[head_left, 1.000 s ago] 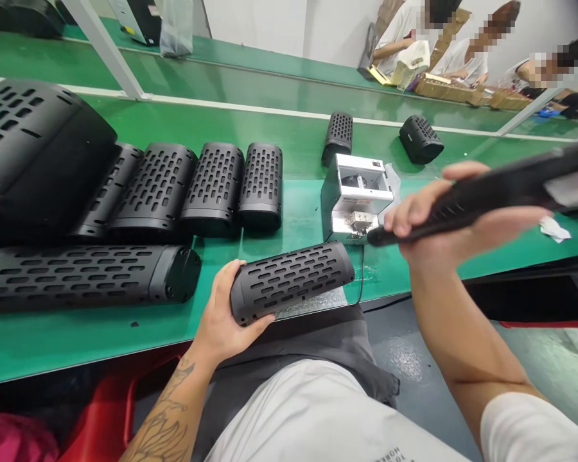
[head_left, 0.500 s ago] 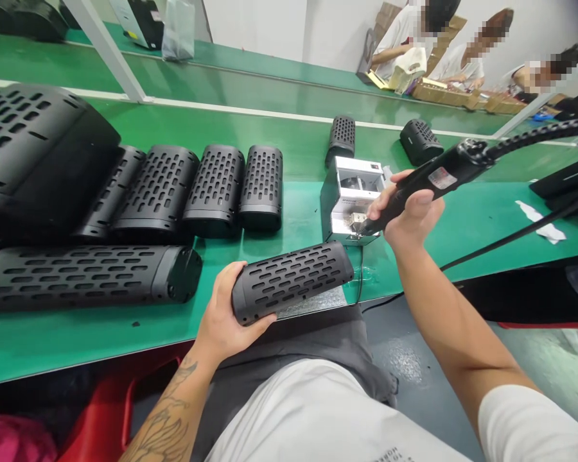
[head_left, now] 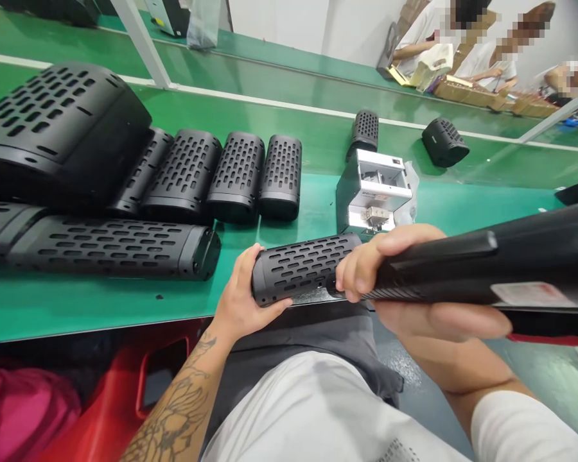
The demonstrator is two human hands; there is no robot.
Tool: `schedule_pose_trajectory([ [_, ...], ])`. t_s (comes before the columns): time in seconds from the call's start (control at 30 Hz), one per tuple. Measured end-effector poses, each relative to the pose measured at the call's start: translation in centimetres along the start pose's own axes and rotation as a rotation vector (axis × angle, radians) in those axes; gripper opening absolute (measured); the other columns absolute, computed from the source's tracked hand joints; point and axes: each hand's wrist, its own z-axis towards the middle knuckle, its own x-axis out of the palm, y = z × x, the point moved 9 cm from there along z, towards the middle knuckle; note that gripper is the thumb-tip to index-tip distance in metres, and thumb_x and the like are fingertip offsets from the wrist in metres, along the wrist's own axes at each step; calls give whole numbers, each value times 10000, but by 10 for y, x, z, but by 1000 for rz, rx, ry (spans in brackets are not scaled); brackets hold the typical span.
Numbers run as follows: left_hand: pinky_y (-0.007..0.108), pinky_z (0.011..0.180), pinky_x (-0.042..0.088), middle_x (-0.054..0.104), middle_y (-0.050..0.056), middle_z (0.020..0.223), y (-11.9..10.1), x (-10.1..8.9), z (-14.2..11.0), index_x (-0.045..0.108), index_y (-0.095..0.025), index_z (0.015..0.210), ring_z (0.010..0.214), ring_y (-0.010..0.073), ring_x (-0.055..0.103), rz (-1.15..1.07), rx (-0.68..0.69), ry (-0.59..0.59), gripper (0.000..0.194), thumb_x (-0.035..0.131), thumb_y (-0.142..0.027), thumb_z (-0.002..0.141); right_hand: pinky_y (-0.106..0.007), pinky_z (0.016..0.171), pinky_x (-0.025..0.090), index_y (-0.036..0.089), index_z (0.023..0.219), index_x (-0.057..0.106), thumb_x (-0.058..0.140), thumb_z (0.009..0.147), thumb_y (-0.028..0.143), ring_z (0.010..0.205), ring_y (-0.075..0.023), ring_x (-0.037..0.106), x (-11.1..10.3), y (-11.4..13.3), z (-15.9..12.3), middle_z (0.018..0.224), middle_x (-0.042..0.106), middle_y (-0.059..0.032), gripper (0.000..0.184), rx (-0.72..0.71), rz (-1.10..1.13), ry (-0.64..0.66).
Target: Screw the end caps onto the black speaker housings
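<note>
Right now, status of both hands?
Left hand cradling black perforated cylindrical speaker housing. Right hand holding black electric screwdriver at its end. White metal screw feeder just behind.

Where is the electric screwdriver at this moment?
In the head view, the electric screwdriver is in the right hand, at the right end of the speaker in the left hand.

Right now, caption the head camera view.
Left hand holds a black perforated cylindrical speaker housing; right hand grips a black electric screwdriver at its end.
</note>
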Motion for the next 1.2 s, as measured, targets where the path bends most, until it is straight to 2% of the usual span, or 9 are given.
schedule_pose_trajectory([
  [0.13, 689, 1360, 653, 604, 242, 1840, -2, 1, 1, 188, -341, 2018, 1702, 500, 678, 5, -2, 17, 1432, 1090, -550, 926, -389, 643, 683, 297, 1241, 899, 905, 1041, 838, 586, -197, 747, 4, -17, 4, 777, 802, 32, 577, -20, -26, 14],
  [0.4, 676, 1350, 661, 600, 234, 1854, -1, 3, 2, 188, -342, 2025, 1700, 485, 672, -24, -6, 10, 1444, 1097, -548, 922, -413, 682, 693, 295, 1200, 916, 881, 1052, 855, 613, -217, 752, 10, -4, 6, 763, 794, 9, 580, 31, -104, 19],
  [0.57, 685, 1350, 657, 598, 237, 1853, 0, 4, 0, 174, -341, 2031, 1697, 488, 669, -23, 0, 9, 1462, 1096, -563, 918, -373, 646, 686, 289, 1162, 936, 994, 984, 793, 596, -193, 743, 9, -17, 9, 771, 810, 21, 538, 30, -11, 53],
  [0.7, 696, 1337, 662, 602, 254, 1851, 0, 5, 0, 159, -328, 2036, 1690, 499, 673, -17, 11, 6, 1488, 1103, -565, 910, -356, 623, 696, 291, 1125, 915, 1009, 964, 796, 572, -178, 746, 11, -33, 15, 770, 818, 31, 538, 66, 75, 119],
  [0.9, 690, 1335, 656, 589, 260, 1863, -3, 6, 0, 120, -329, 2040, 1697, 501, 662, -2, 35, 3, 1533, 1113, -576, 898, -327, 467, 592, 291, 1068, 878, 1050, 929, 779, 463, -158, 658, 8, -43, 20, 701, 786, 62, 536, 38, 105, 12],
  [1.03, 682, 1329, 657, 589, 263, 1864, -2, 6, 0, 110, -325, 2036, 1697, 503, 661, 10, 35, 13, 1530, 1105, -589, 904, -331, 474, 592, 327, 1028, 835, 1042, 874, 859, 435, -158, 641, 6, -41, 18, 665, 767, 97, 591, 61, 39, -54],
  [1.13, 681, 1340, 648, 585, 266, 1868, -3, 6, 2, 107, -321, 2033, 1701, 507, 657, 15, 36, 14, 1528, 1100, -608, 907, -365, 448, 570, 338, 1046, 835, 1052, 825, 900, 430, -185, 612, 0, -43, 18, 654, 753, 85, 642, 116, 9, -130],
  [1.2, 674, 1348, 642, 592, 261, 1861, -4, 5, 2, 111, -320, 2031, 1700, 502, 658, 14, 45, 12, 1520, 1095, -617, 911, -374, 447, 565, 336, 1065, 841, 1045, 823, 911, 435, -192, 605, -1, -44, 18, 661, 752, 77, 657, 121, 7, -135],
])
